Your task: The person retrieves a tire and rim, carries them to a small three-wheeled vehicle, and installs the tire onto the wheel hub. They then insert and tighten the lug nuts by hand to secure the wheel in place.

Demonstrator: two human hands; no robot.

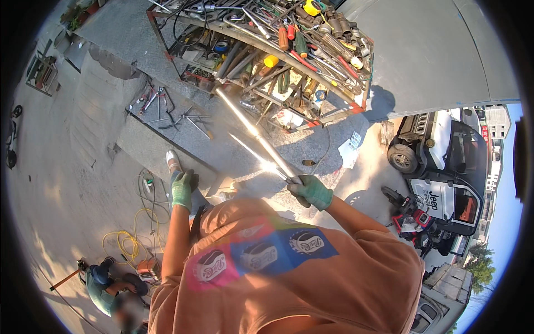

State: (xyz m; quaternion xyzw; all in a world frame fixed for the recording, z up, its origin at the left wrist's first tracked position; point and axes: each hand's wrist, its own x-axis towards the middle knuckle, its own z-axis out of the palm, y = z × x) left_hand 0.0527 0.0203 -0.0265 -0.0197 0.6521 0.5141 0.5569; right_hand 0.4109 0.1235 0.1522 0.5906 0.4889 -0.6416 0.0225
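My right hand, in a green glove, is closed round a long shiny metal bar and a thinner one, both slanting up and left; glare hides part of the thinner one. My left hand, also gloved, has curled fingers beside my leg; what they hold, if anything, I cannot make out. Ahead stands a metal rack heaped with hand tools. Several wrenches and pliers lie on the stone slab below it, to the left.
Yellow hose coils and cables lie at lower left, near a crouching person. At right are a white vehicle and a red-and-black motorbike. A grey wall rises behind the rack; another metal stand is at far left.
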